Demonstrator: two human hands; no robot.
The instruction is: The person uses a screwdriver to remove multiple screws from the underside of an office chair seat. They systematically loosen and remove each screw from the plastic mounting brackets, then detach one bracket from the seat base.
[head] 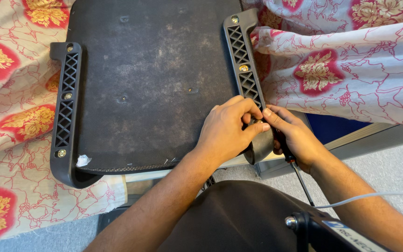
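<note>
Bright, even indoor light, soft shadows, sharp focus, slight wide-angle bending at edges.

Both forearms extended, left hand (227, 128) and right hand (295, 135) close together, fingers curled, fingertips touching.

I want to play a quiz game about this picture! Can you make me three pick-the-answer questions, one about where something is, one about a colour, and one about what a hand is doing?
1. Where are both hands?
A. at the left rail
B. at the near end of the right rail
C. on the floor

2. What colour are the big flowers on the cloth?
A. blue
B. green
C. gold

3. What is the right hand doing?
A. holding a screwdriver
B. lying flat and empty
C. waving

Answers:
1 B: the left hand and right hand meet on the right rail.
2 C: the cloth has gold flowers.
3 A: the screwdriver sticks out below it.
</note>
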